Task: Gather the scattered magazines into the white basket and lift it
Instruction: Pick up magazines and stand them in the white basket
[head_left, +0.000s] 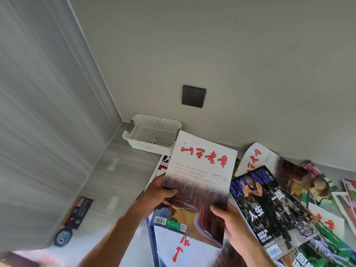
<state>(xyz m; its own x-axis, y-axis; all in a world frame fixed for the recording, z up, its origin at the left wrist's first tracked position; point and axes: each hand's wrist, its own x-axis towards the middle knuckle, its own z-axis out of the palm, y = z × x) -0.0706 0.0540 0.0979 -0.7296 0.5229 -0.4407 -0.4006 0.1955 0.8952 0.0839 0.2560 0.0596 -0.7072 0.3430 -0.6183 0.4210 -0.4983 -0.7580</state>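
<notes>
I hold up a white magazine with red calligraphy (202, 174) in both hands. My left hand (158, 193) grips its left edge with the thumb on the cover. My right hand (231, 222) grips the lower right corner. The white perforated basket (152, 133) stands behind it in the floor corner against the wall, with nothing visible inside. Several more magazines lie on the floor: a basketball one (269, 205) to the right, another red-lettered one (256, 160) behind it, and one with a white cover (183, 245) under my hands.
A dark wall socket (193, 96) sits above the basket. By the left wall lie a dark booklet (78, 211) and a small oval tag (63, 237). More magazines (317, 182) spread to the far right along the wall. Grey floor shows left of the pile.
</notes>
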